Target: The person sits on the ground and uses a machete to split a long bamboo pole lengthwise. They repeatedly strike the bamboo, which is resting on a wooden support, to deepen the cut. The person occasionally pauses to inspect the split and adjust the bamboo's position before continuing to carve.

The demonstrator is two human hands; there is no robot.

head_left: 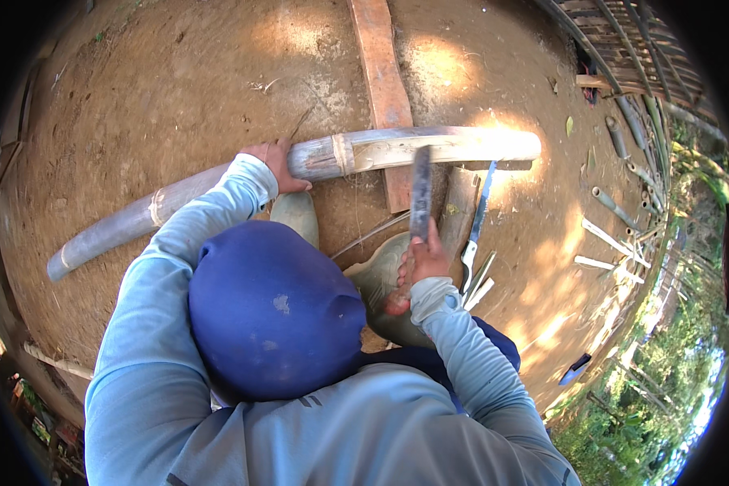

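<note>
Left hand (pixel 274 162) steadies bamboo pole (pixel 300 166); right hand (pixel 424 261) grips machete (pixel 420 190).

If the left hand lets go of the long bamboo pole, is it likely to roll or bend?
The bamboo pole is round, so it may roll; the plank under it could slow that. It looks thick and probably stiff. The left hand steadies it while the right hand holds a blade.

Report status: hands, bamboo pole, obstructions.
Left hand gripping bamboo pole. Right hand shut on chopping blade, edge at pole. Saw lies on ground beside; nothing blocking.
</note>
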